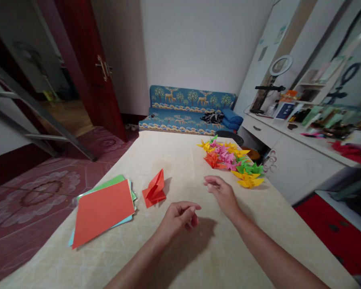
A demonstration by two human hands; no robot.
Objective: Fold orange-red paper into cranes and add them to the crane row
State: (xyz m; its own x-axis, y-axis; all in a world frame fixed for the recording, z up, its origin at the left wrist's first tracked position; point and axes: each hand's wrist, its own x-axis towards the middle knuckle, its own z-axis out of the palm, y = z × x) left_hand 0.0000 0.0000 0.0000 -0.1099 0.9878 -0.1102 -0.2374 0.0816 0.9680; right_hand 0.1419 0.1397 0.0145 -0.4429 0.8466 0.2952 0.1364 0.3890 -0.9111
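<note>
My left hand (180, 216) hovers over the near middle of the table, fingers curled in and thumb close to the index finger, with nothing visible in it. To its right and a little farther off, my right hand (222, 192) is empty, its fingers loosely bent and apart from the thumb. A partly folded red-orange origami paper (155, 189) stands on the table to the left of both hands, touched by neither. At the left edge lies a stack of square coloured paper (104, 210), red-orange on top, with green and blue sheets sticking out below.
Several folded paper cranes (225, 155) in yellow, pink, green and orange sit together at the table's (174, 152) far right. Beyond is a blue patterned sofa (183, 116). A cluttered white dresser (295, 148) flanks the right side; a metal ladder (48, 116) stands at left.
</note>
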